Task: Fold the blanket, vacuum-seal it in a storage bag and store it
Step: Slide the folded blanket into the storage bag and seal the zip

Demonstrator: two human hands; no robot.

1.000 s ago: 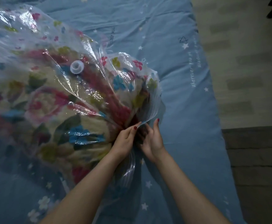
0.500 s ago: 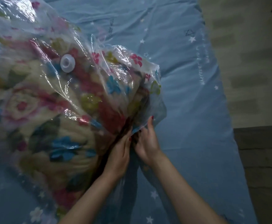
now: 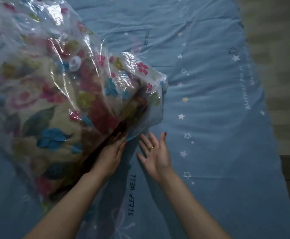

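Right hand (image 3: 155,155) now off the storage bag (image 3: 58,54), where half a second ago it pinched the bag's open edge together with the left; fingers spread and straight, holding nothing, hovering over or lightly resting on the blue bedsheet (image 3: 209,118) just beside the bag's mouth. A ring visible on one finger. Left hand (image 3: 110,156) still at the mouth of the bag, fingers fairly straight and pressed against the plastic edge and the dark fold of the blanket (image 3: 42,118); whether anything is pinched there, cannot tell.

Blanket, floral in cream, red, blue and green, sits fully inside the clear bag, which lies puffy and full of air on the left of the bed. White round valve (image 3: 75,63) on the upper face of the bag, capped or not, cannot tell.

Meaning for the task, as a judgement: folding and bagging done; the mouth looks not yet zipped along its length, so closing the seal probably comes next, then sucking the air out through the valve, then storing.

Readable print on the sheet: "SLEEP WELL" (image 3: 132,195) near the forearms, the same words fainter farther up the bed. A line of pale lettering along the right side, too blurred to read. Small stars scattered across the fabric.
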